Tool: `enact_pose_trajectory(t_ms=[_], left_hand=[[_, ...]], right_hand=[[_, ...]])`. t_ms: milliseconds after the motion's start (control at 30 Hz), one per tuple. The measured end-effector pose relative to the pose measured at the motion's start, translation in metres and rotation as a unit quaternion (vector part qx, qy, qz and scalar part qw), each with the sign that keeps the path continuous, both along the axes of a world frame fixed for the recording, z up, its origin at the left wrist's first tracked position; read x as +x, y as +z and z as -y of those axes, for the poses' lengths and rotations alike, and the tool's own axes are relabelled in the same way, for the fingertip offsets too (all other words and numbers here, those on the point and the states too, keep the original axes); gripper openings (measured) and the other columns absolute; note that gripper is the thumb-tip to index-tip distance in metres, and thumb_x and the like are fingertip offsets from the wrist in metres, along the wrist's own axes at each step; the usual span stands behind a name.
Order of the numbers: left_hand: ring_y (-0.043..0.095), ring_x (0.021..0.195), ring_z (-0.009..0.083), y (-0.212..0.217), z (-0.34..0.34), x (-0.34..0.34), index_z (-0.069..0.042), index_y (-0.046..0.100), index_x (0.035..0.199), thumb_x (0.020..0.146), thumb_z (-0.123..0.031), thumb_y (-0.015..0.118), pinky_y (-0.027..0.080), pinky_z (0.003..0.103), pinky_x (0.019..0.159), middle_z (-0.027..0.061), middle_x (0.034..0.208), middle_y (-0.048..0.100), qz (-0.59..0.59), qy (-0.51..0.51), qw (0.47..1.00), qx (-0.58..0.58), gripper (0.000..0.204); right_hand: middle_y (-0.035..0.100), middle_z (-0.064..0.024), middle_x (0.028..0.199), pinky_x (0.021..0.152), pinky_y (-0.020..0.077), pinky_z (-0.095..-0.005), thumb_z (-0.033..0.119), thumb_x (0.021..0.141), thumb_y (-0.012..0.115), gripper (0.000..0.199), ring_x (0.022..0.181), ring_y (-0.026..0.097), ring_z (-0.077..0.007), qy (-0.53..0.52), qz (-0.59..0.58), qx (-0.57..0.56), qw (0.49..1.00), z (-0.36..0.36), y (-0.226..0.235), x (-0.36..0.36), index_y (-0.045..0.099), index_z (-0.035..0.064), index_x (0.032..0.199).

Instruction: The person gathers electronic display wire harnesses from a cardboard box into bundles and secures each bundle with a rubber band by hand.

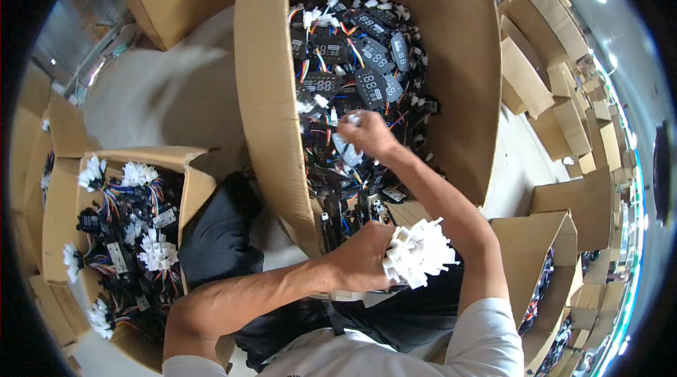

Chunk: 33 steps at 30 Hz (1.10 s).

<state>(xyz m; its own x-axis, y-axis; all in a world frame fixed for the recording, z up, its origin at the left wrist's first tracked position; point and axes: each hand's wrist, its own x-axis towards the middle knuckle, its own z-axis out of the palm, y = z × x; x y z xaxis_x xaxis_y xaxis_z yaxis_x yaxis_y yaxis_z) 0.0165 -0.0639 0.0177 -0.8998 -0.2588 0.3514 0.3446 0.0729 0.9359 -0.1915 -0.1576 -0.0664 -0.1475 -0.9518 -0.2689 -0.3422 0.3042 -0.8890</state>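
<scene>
Closest to the camera, the left hand (pixel 361 256) is clamped around a bundle of white plugs (pixel 418 253), whose ends fan out to the right of the fist, just in front of the person's chest. Beyond it, the right hand (pixel 368 134) reaches into the big cardboard box (pixel 266 95) and is closed on a small white plug (pixel 353 120) at the end of a wire, pinched at the fingertips. Under that hand lies a heap of black display panels (pixel 372 70) tangled with coloured wires and more white plugs, filling the box floor. To the person's left, a smaller cardboard box (pixel 58 215) holds similar panels with plug bundles sticking up. More cardboard boxes (pixel 557 116) stand stacked on the right, on the pale floor (pixel 169 95)
</scene>
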Motion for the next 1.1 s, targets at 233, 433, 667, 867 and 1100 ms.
enact_pose_trajectory(t_ms=[233, 433, 667, 867, 1100], left_hand=[[0.070, 0.093, 0.0291, 0.012, 0.003, -0.006, -0.006, 0.070, 0.108, 0.084, -0.016, 0.072, 0.055, 0.037, 0.085, 0.0122, 0.100, 0.073, -0.022, 0.077, 0.990, -0.113, 0.027], [0.069, 0.099, 0.0251, 0.020, 0.020, -0.002, -0.007, 0.067, 0.118, 0.085, -0.010, 0.074, 0.054, 0.039, 0.089, 0.0092, 0.108, 0.072, -0.022, 0.290, 0.935, -0.202, 0.034], [0.070, 0.095, 0.0175, 0.010, 0.033, -0.015, 0.001, 0.068, 0.108, 0.086, 0.004, 0.070, 0.056, 0.031, 0.086, 0.0075, 0.104, 0.073, 0.032, 0.268, 0.954, -0.130, 0.023], [0.069, 0.094, 0.0174, 0.013, 0.037, -0.020, 0.001, 0.069, 0.110, 0.090, 0.001, 0.067, 0.055, 0.032, 0.085, 0.0074, 0.108, 0.073, 0.012, 0.286, 0.958, 0.013, 0.020], [0.067, 0.106, 0.0181, -0.004, 0.024, -0.024, -0.003, 0.059, 0.131, 0.087, -0.006, 0.072, 0.053, 0.033, 0.091, 0.0097, 0.120, 0.069, -0.011, 0.157, 0.982, 0.104, 0.046]], right_hand=[[0.064, -0.0029, 0.081, 0.059, 0.0564, -0.0264, 0.024, 0.093, 0.069, 0.023, 0.066, 0.060, -0.0091, -0.103, 0.143, -0.076, 0.981, -0.071, 0.137, -0.046, 0.067, 0.0023, 0.100], [0.068, -0.0035, 0.082, 0.070, 0.0540, -0.0259, 0.013, 0.086, 0.072, 0.016, 0.074, 0.063, -0.0099, -0.100, 0.045, -0.098, 0.989, -0.143, 0.180, -0.036, 0.068, 0.0000, 0.094], [0.069, -0.0013, 0.082, 0.069, 0.0515, -0.0250, 0.007, 0.090, 0.067, 0.010, 0.076, 0.064, -0.0081, -0.093, -0.158, -0.138, 0.973, -0.163, 0.188, -0.040, 0.069, 0.0013, 0.097], [0.069, -0.0019, 0.088, 0.067, 0.0534, -0.0210, 0.002, 0.089, 0.070, 0.010, 0.077, 0.065, -0.0062, -0.144, -0.193, -0.163, 0.957, -0.177, 0.199, -0.032, 0.067, 0.0001, 0.099], [0.066, 0.0008, 0.083, 0.067, 0.0501, -0.0207, 0.011, 0.090, 0.073, 0.015, 0.073, 0.060, -0.0038, -0.058, 0.093, -0.142, 0.984, -0.166, 0.189, 0.019, 0.067, 0.0008, 0.099]])
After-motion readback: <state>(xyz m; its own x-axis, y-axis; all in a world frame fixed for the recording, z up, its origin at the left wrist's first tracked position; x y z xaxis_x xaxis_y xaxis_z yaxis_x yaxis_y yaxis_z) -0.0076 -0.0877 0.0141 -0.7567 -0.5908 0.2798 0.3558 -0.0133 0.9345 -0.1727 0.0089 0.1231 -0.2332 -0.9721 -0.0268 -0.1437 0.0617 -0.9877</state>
